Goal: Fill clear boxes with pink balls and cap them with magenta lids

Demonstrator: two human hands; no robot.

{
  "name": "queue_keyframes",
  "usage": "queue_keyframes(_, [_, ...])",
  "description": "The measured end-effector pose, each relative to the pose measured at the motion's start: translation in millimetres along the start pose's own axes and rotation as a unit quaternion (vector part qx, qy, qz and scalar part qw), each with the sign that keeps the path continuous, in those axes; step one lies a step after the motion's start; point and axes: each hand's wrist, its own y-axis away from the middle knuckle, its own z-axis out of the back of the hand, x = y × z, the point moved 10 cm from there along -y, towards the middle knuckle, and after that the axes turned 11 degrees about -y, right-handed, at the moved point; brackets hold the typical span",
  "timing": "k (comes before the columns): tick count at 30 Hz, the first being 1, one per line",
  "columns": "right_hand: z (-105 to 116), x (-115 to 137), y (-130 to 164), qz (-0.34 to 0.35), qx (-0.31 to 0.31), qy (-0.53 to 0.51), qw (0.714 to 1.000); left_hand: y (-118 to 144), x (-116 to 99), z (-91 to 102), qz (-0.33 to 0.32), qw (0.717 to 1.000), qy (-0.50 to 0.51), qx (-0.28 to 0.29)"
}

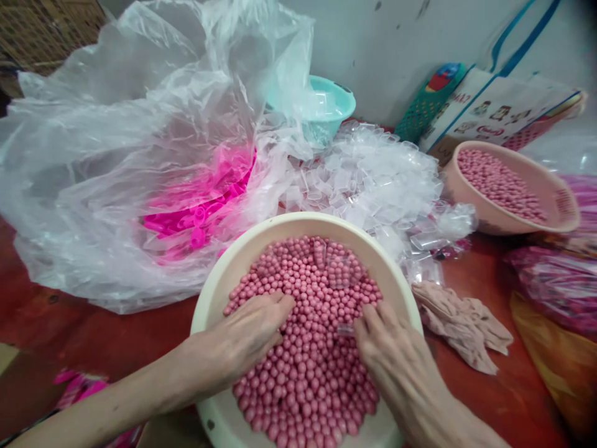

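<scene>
Head view shows a big cream bowl (219,286) near the person, on a red table (504,386); the bowl is full of small pink beads (308,373). The left hand (247,333) lies flat on the beads at the left side of the bowl; its fingers are close together and point to the right, with the tips pushed a little into the beads. The right hand (396,361) rests on the beads at the right side; its fingers are bent, and the tips seem to pinch a small clear plastic piece (346,330), but this is too small to be sure. A clear little case (339,269) lies on the beads farther in.

Far behind the bowl is a heap of clear plastic cases (373,180); to the left is a big crumpled clear bag (116,162) with bright pink plastic parts (205,205) inside. A teal bowl (333,106) sits far back by the wall. On the far right a pink basket (513,186) holds more pink beads. Just right of the cream bowl lies a beige cloth (461,323); a printed box (494,112) leans at the far right.
</scene>
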Motion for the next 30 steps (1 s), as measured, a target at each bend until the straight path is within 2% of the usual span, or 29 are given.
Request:
queue_keyframes(2, [-5,13,-2,0.001,0.006,0.011,1.000,-4,-6,-0.4,-0.023,1.000,0.015,-0.006])
queue_keyframes(4, [1,20,-7,0.005,-0.022,-0.030,0.999,-11,-8,1.5,-0.028,0.999,0.033,-0.007])
queue_keyframes(7, [12,14,-15,0.001,-0.059,-0.127,0.990,-18,-7,4.1,-0.023,0.998,0.051,-0.004])
queue_keyframes(9, [15,8,-21,-0.005,-0.058,-0.205,0.977,-19,-5,3.4,-0.017,0.998,0.060,0.003])
queue_keyframes(11, [15,5,-29,-0.014,-0.050,-0.307,0.950,-19,-4,1.0,-0.015,0.997,0.073,0.012])
queue_keyframes(14, [17,6,-42,-0.028,-0.046,-0.474,0.879,-19,-4,-6.9,-0.017,0.995,0.093,0.037])
queue_keyframes(16, [20,0,-46,-0.053,-0.065,-0.535,0.841,-17,-3,-9.2,-0.019,0.995,0.089,0.033])
queue_keyframes(17, [21,-7,-45,-0.073,-0.075,-0.543,0.833,-15,-3,-9.9,-0.019,0.996,0.079,0.026])
queue_keyframes(19, [20,-19,-39,-0.095,-0.073,-0.525,0.842,-11,-1,-10.7,-0.018,0.999,0.050,0.009])
queue_keyframes(23, [2,-16,-16,-0.038,0.026,-0.464,0.885,-5,1,-12.5,-0.020,1.000,0.016,-0.005])
queue_keyframes(25, [-7,-14,-4,-0.028,0.044,-0.431,0.901,-6,0,-11.7,-0.025,1.000,0.013,-0.005])
queue_keyframes(28, [-17,-13,3,-0.056,0.049,-0.364,0.929,-8,-4,-8.7,-0.038,0.999,0.000,-0.007])
queue_keyframes(30, [-24,-9,4,-0.064,0.091,-0.336,0.935,-9,-7,-5.8,-0.051,0.998,-0.023,-0.017])
